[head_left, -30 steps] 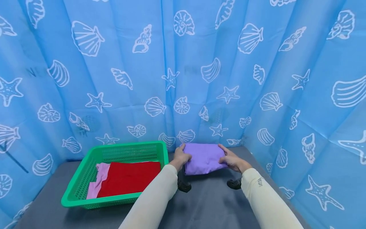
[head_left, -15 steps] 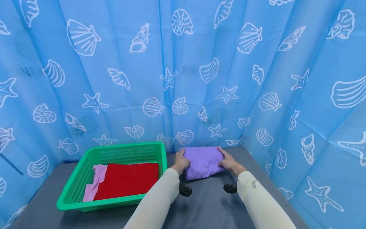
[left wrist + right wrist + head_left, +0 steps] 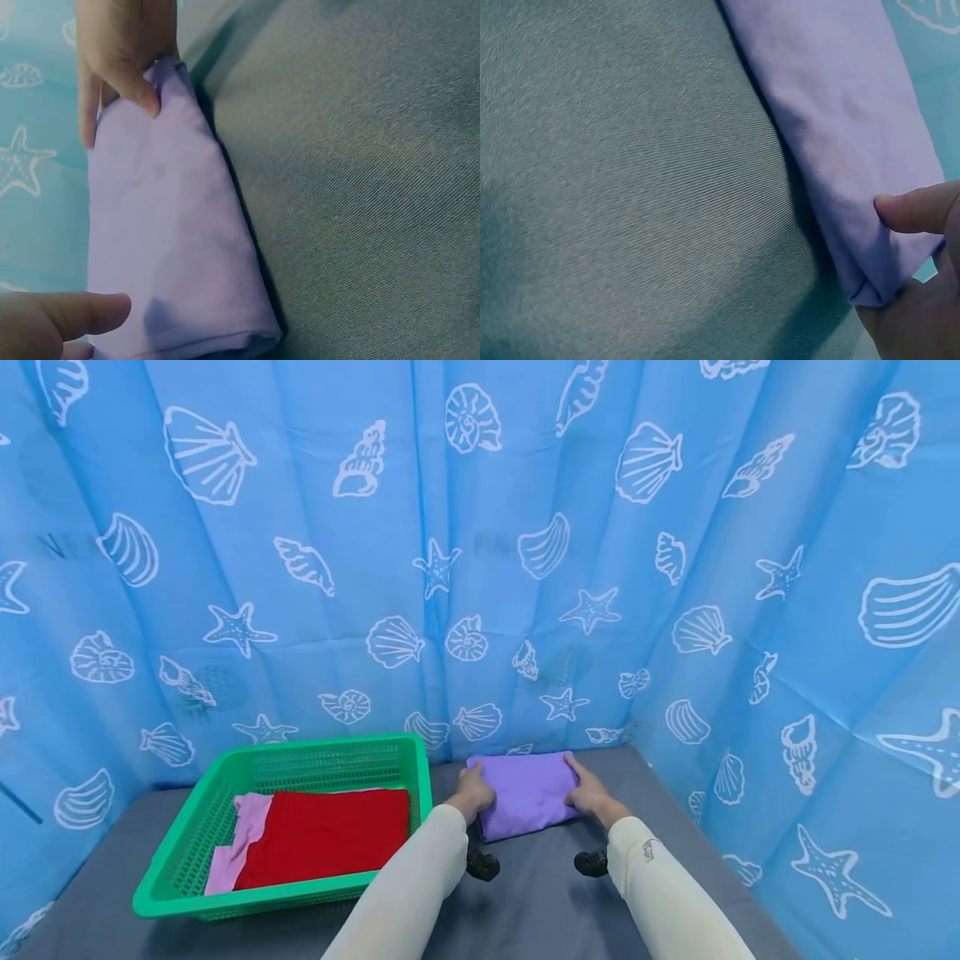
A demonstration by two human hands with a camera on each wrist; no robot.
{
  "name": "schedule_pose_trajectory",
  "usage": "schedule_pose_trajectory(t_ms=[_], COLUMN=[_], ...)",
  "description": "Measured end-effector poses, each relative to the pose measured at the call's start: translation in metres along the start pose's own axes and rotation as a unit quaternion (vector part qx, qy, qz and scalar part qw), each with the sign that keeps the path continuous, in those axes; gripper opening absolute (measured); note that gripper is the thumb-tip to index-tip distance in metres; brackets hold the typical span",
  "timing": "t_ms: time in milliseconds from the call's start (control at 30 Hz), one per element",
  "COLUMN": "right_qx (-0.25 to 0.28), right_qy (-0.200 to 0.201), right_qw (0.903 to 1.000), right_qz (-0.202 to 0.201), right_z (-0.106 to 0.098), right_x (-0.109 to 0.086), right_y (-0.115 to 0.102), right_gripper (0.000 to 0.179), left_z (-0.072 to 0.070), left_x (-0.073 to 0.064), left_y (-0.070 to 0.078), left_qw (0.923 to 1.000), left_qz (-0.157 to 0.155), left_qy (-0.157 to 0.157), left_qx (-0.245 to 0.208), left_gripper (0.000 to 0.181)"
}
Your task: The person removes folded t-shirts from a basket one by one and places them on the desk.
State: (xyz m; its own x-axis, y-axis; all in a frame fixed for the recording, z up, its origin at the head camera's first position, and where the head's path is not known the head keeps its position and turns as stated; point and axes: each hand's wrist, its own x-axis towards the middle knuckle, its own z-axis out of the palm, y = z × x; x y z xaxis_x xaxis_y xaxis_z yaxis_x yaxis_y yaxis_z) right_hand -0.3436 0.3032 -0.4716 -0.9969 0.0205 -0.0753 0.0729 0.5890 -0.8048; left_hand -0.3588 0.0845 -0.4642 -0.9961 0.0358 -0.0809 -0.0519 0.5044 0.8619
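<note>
A folded purple cloth lies low over the grey table, near its back edge. My left hand grips its left end, thumb on top. At the opposite end my right hand holds the cloth the same way, its thumb pressing the upper face and its other fingers partly hidden below. In the left wrist view the purple cloth spans between both hands as a flat, layered bundle.
To the left stands a green plastic basket holding a folded red cloth over a pink cloth. A blue curtain with white shells hangs behind and to the right of the grey table.
Both hands have lowered the purple cloth toward the table, keeping hold of its two ends. The view has turned slightly right, so the basket appears farther left.
</note>
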Motion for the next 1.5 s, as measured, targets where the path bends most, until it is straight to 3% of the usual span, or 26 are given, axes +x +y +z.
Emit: schedule_pose_trajectory(t_ms=[233, 367, 500, 667, 800, 900, 1033, 1200, 1300, 1400, 1500], right_qx=[-0.102, -0.118, -0.068, 0.012, 0.073, 0.111, 0.146, 0.167, 0.161, 0.154, 0.142], right_qy=[0.036, 0.077, 0.085, 0.068, 0.052, 0.029, 0.0, -0.041, -0.072, -0.103, -0.132], right_qw=[0.9917, 0.986, 0.9869, 0.9881, 0.9817, 0.9741, 0.9637, 0.9537, 0.952, 0.952, 0.9546], right_qz=[-0.069, -0.089, -0.119, -0.138, -0.168, -0.195, -0.224, -0.247, -0.251, -0.244, -0.226], right_z=[0.013, 0.021, 0.03, 0.047, 0.056, 0.061, 0.068, 0.079, 0.088, 0.1, 0.111], right_x=[-0.004, -0.011, -0.024, -0.049, -0.07, -0.085, -0.102, -0.111, -0.11, -0.105, -0.1], right_y=[-0.008, -0.02, -0.045, -0.083, -0.104, -0.115, -0.129, -0.143, -0.152, -0.161, -0.173], right_gripper=[0.074, 0.063, 0.057, 0.053, 0.047, 0.044, 0.043, 0.044, 0.045, 0.046, 0.047], left_z=[-0.002, -0.008, -0.016, -0.045, -0.068, -0.088, -0.122, -0.171, -0.201, -0.226, -0.242], left_x=[-0.006, -0.016, -0.026, -0.044, -0.068, -0.087, -0.105, -0.112, -0.112, -0.098, -0.065], left_y=[0.0, 0.009, 0.016, 0.017, 0.014, 0.007, -0.01, -0.041, -0.061, -0.088, -0.135], left_qw=[0.9999, 0.9991, 0.998, 0.9918, 0.9828, 0.9807, 0.9822, 0.9789, 0.9784, 0.9799, 0.9785], left_qz=[-0.013, -0.029, -0.016, 0.026, 0.059, 0.075, 0.111, 0.169, 0.168, 0.144, 0.126], left_qy=[-0.009, -0.01, 0.001, -0.01, -0.001, 0.005, 0.026, 0.076, 0.115, 0.138, 0.16], left_qx=[-0.001, -0.03, -0.062, -0.125, -0.175, -0.18, -0.149, -0.086, -0.034, -0.006, 0.037], left_gripper=[0.073, 0.059, 0.044, 0.034, 0.023, 0.017, 0.014, 0.015, 0.019, 0.029, 0.04])
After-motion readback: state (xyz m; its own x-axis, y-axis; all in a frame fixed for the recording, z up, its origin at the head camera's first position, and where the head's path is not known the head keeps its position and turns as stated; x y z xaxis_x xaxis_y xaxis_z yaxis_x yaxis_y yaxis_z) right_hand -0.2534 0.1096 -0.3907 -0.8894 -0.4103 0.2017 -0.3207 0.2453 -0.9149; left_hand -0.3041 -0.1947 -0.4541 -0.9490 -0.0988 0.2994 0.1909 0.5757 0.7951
